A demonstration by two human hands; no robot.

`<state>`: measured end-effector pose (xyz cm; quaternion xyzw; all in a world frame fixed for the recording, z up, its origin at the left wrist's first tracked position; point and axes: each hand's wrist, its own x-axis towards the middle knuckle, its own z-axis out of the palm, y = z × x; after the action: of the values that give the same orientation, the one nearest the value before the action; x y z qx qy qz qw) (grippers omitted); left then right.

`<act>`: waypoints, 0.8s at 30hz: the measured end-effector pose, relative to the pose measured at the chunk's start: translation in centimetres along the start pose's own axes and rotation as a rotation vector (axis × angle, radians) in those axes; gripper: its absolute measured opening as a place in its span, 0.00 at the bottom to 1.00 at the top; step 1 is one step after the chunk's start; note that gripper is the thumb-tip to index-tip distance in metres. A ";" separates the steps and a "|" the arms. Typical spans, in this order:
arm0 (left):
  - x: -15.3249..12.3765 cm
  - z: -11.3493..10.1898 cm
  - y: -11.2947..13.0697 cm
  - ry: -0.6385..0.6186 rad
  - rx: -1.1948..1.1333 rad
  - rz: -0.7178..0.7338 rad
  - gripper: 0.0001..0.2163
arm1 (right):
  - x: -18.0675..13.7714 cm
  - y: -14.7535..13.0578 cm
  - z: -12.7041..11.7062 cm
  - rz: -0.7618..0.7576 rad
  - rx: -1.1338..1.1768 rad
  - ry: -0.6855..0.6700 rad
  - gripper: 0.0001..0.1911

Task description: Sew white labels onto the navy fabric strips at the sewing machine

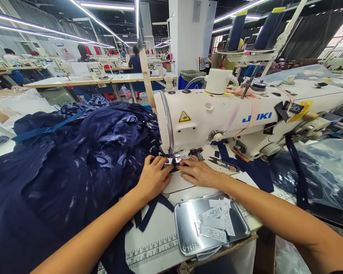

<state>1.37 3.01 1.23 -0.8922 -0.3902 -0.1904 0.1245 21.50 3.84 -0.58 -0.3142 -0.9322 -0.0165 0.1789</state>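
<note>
My left hand (154,177) lies on dark navy fabric (74,160) just left of the presser foot (174,159) of a white Juki sewing machine (234,114), with fingers curled and pressing the cloth down. My right hand (198,171) rests flat on the needle plate to the right of the foot, fingertips touching a small dark piece under the needle. The two hands nearly meet at the foot. What lies under the fingertips is mostly hidden.
A metal tray (185,228) with several white labels sits at the table's front edge. Thread snips (221,163) lie behind my right hand. Navy strips (148,213) hang over a printed ruler. Plastic-bagged cloth (325,171) sits right. Other workers sit far behind.
</note>
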 end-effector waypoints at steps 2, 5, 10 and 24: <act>0.0 0.5 0.5 -0.012 0.024 0.051 0.08 | 0.0 0.3 0.2 0.029 0.073 0.013 0.14; -0.2 1.0 0.7 -0.039 0.003 0.055 0.10 | -0.1 0.9 0.4 0.043 0.201 0.051 0.13; -0.6 1.0 1.0 -0.085 0.051 0.088 0.12 | -0.2 1.7 0.3 -0.047 0.291 0.096 0.12; -1.5 -0.2 0.7 -0.209 -0.052 0.066 0.18 | -0.2 1.0 -0.7 -0.208 -0.166 0.049 0.14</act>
<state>0.95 1.53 0.69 -0.9224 -0.3666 -0.1022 0.0662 22.49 4.36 -0.07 -0.2292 -0.9505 -0.1196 0.1725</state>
